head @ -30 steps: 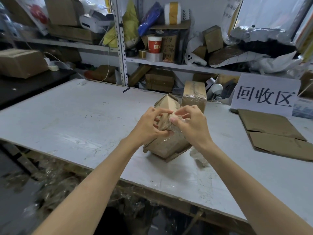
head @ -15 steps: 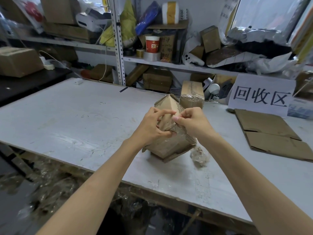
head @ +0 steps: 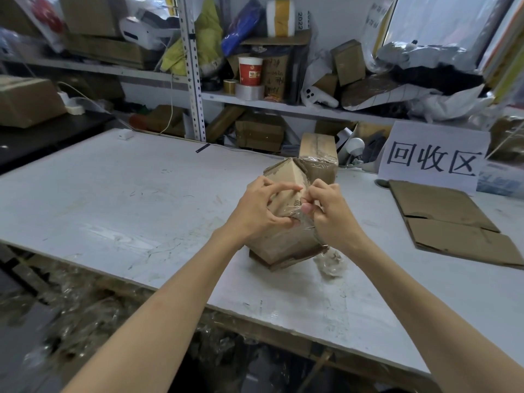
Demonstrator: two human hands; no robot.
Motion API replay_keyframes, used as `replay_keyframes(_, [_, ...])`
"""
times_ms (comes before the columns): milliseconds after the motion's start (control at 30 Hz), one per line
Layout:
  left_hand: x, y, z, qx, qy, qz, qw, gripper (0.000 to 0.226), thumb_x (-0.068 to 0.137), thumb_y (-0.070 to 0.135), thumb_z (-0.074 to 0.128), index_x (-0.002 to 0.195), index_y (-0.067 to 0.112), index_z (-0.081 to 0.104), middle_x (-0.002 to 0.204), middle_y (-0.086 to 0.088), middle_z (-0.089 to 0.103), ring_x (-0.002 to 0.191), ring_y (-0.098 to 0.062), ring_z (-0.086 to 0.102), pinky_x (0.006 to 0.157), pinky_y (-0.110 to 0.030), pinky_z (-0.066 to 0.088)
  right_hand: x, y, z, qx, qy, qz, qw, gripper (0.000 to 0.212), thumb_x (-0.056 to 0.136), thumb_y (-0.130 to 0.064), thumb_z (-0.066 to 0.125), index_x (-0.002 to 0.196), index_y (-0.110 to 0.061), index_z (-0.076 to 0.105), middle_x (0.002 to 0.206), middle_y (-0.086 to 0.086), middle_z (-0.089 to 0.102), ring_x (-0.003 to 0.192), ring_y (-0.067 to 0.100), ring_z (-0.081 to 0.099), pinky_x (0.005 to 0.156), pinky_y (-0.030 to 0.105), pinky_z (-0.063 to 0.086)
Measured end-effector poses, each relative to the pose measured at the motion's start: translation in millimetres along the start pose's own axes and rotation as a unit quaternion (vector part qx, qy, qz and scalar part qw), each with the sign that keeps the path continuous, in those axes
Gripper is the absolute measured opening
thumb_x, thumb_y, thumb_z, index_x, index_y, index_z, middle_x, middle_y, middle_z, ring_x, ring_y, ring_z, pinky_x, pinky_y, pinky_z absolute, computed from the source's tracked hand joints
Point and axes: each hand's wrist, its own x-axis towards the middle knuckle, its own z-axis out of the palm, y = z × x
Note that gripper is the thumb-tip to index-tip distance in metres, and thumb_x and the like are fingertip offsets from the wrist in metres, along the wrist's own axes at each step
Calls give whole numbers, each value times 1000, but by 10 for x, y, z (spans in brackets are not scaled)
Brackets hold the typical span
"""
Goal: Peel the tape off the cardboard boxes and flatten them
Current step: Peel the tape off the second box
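Centre of frame, on surface (head: 113,208): your left hand (head: 261,214) grips tilted box (head: 283,245), fingers curled over its upper face, steadying it. Right hand (head: 331,217) grip narrow, thumb and fingers pinching what looks like clear tape (head: 306,226) on box face; glare makes lifted edge hard to confirm.

Done, by look: flattened cardboard (head: 453,222) at right of frame, crumpled tape wad (head: 330,263) just beside box.

Left: this box partly taped, not flattened. Second taped box (head: 319,150) behind it looks untouched.
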Motion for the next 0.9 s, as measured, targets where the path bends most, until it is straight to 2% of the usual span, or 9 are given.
replay_keyframes(100, [19, -14, -55, -1, 17, -19, 1000, 66, 71, 35, 86, 127, 48, 55, 108, -1, 43, 97, -20, 53, 87, -27, 52, -35, 9, -4, -39, -43, -37, 998, 27, 86, 8, 54, 71, -14, 50, 80, -11, 43, 89, 20, 34, 77, 10, 28])
replay_keyframes(167, [29, -21, -106, -7, -9, -26, 1000, 73, 67, 31, 89, 128, 48, 53, 112, -4, 42, 100, -22, 54, 87, -25, 53, -8, 24, -38, -37, -27, -41, 998, 24, 87, 4, 57, 73, -14, 49, 82, -13, 43, 87, 20, 39, 74, 17, 30])
replay_keyframes(267, [11, -22, -158, 20, -43, -37, 998, 85, 57, 32, 93, 125, 52, 45, 116, -4, 38, 106, -26, 52, 93, -40, 54, 36, 3, -78, 3, -22, -34, 999, 17, 87, -13, 67, 77, -10, 53, 86, -6, 47, 81, 16, 47, 73, 20, 36])
replay_keyframes(367, [-10, -2, -170, 45, -71, -47, 995, 96, 55, 26, 95, 128, 53, 39, 117, -3, 34, 110, -28, 50, 95, -44, 53, 22, -22, -39, 27, 13, -14, 999, 32, 73, -27, 81, 70, -11, 54, 88, 0, 51, 78, 9, 50, 71, 14, 39])
replay_keyframes(433, [-23, 3, -192, 62, -76, -53, 994, 100, 55, 22, 96, 130, 51, 37, 117, -3, 35, 111, -28, 49, 94, -45, 54, 27, -37, -13, 16, 31, -6, 999, 32, 74, -22, 81, 65, -9, 53, 87, 4, 52, 78, 12, 51, 70, 16, 40])
replay_keyframes(533, [-33, -20, -248, 74, -66, -61, 993, 102, 52, 22, 97, 131, 48, 37, 115, -2, 39, 106, -25, 53, 90, -44, 56, 39, -39, -47, 25, 4, -12, 1000, 27, 79, -5, 73, 63, -8, 51, 93, 9, 53, 92, 19, 60, 75, 23, 52])
replay_keyframes(667, [-51, -47, -281, 81, -48, -69, 993, 100, 52, 25, 97, 129, 47, 37, 118, -3, 42, 103, -25, 55, 87, -42, 57, -24, -40, -70, 49, 17, -20, 998, 27, 75, 4, 71, 60, -9, 53, 97, 10, 55, 97, 16, 60, 74, 18, 51])
replay_keyframes(800, [-80, -134, -288, 66, -31, -80, 994, 88, 55, 34, 95, 120, 46, 38, 127, -2, 36, 114, -27, 53, 95, -41, 54, -37, 50, -41, -53, 126, -7, 991, 26, 68, -12, 81, 83, -8, 60, 100, 4, 52, 93, 17, 54, 74, 21, 49])
replay_keyframes(900, [-108, -113, -198, 93, 18, -54, 994, 79, 58, 51, 90, 119, 36, 42, 147, -1, 22, 137, -27, 26, 110, -35, 30, -39, 57, -60, -28, 123, 41, 991, 43, 69, -18, 83, 105, -12, 59, 91, 1, 60, 78, 12, 61, 64, 21, 53])
